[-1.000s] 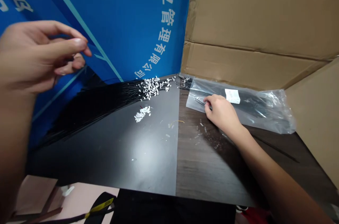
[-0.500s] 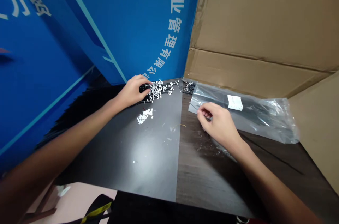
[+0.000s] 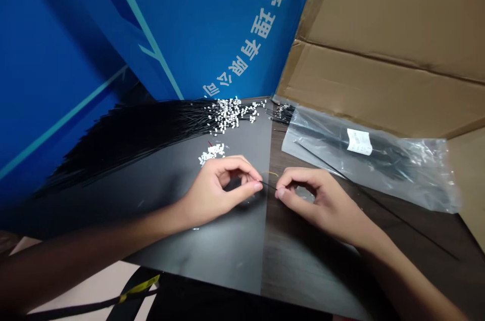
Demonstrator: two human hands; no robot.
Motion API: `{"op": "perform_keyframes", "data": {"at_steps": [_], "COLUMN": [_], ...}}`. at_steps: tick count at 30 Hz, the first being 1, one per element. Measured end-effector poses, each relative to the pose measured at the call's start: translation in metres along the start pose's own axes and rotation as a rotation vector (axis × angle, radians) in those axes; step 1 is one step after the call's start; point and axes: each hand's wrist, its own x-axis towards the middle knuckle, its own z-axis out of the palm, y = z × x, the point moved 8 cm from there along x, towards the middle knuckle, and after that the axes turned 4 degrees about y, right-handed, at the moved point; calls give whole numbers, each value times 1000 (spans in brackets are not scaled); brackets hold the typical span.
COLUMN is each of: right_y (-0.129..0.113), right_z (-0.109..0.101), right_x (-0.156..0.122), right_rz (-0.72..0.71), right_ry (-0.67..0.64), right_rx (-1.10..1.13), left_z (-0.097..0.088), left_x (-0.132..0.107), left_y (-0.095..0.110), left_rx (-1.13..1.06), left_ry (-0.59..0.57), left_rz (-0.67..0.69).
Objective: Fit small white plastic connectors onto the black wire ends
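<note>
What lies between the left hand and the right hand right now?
In the head view, a thin black wire spans the gap between the left hand and the right hand.

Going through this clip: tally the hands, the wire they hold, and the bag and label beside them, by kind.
Left hand: 1
Right hand: 1
Held black wire: 1
Clear plastic bag: 1
White label: 1
Total: 5

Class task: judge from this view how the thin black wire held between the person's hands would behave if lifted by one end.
The thin black wire is probably light and somewhat springy: a similar strand across the plastic bag runs nearly straight, not coiled. Its slimness suggests it would bend easily. The small white connectors nearby look light and easy to scatter.
</note>
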Motion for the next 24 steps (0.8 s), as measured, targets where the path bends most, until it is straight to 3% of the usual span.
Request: {"op": "perform_keyframes", "data": {"at_steps": [4, 8, 17, 20, 22, 24], "right_y": [2, 3, -10, -10, -9, -5], "right_z": [5, 7, 13, 17, 17, 14], "right_x": [-1, -5, -12, -14, -15, -14], "right_rz": [20, 51, -54, -47, -25, 0], "right_ry": [-58, -74, 203, 199, 191, 210], "right_rx": [22, -2, -22, -29, -36, -44], "left_z": [-7, -7, 7, 11, 9, -4], "left_x": [-1, -5, -16, -19, -16, -7], "left_y": [5, 2, -13, -15, -11, -2], "left_rx": [42, 52, 7, 6, 75, 294], "left_ry": [13, 15, 6, -15, -46, -47], "left_rz": [60, 38, -57, -93, -62, 31]}}
